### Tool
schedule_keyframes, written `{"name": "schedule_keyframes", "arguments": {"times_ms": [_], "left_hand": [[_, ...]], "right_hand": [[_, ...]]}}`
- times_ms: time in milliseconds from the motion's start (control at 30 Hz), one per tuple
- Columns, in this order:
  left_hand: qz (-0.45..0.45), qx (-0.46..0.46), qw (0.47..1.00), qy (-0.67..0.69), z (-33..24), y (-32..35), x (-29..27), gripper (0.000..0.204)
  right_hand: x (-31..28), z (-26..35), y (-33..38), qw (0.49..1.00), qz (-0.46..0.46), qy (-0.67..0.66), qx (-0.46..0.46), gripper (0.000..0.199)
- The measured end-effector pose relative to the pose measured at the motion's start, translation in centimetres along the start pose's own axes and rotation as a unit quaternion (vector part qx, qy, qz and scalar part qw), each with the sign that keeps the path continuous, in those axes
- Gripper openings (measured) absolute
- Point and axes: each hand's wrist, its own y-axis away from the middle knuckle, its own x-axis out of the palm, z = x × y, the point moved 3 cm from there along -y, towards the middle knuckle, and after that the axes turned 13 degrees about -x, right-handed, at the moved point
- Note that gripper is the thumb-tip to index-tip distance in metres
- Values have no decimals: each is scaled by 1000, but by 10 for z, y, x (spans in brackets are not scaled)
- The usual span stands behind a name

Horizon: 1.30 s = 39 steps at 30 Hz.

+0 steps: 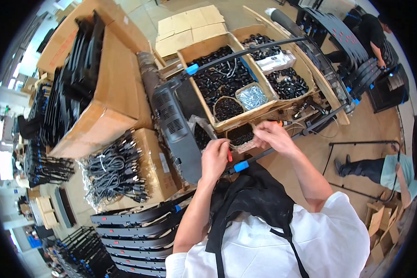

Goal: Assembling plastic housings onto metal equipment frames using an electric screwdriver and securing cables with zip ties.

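My left hand (pixel 214 161) is closed around a red-handled tool (pixel 230 155); its kind is mostly hidden by the fingers. Just right of it, my right hand (pixel 274 138) has its fingertips pinched together above the rim of a small container of black parts (pixel 241 135). Whatever sits in that pinch is too small to make out. Under both hands runs a black frame bar with a blue clip (pixel 241 166). Beyond them stands a cardboard tray (pixel 186 54) holding many black plastic pieces (pixel 217 78), a tub of silver screws (pixel 252 97) and a round tub of dark screws (pixel 228 109).
A dark grey vented housing (pixel 173 125) lies left of my hands. Further left are a large carton (pixel 125 78) with black panels and bundled black cables (pixel 113 171). Curved black frames (pixel 139 243) are stacked below. Two other people (pixel 373 37) are at the right.
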Motion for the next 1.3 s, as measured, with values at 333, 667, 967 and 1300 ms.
{"name": "schedule_keyframes", "arguments": {"times_ms": [333,667,967,1300], "left_hand": [[226,-32,821,-523,102,-132,166,51],[331,1,787,-521,110,-147,193,54],[350,-170,855,-342,124,-158,195,38],[298,-446,844,15,136,-152,190,25]], "right_hand": [[-100,-71,140,980,-5,-82,182,23],[-114,-213,86,953,-48,-161,252,25],[-86,-292,0,908,-228,-255,242,36],[-81,-297,-92,808,-417,-296,292,30]]}}
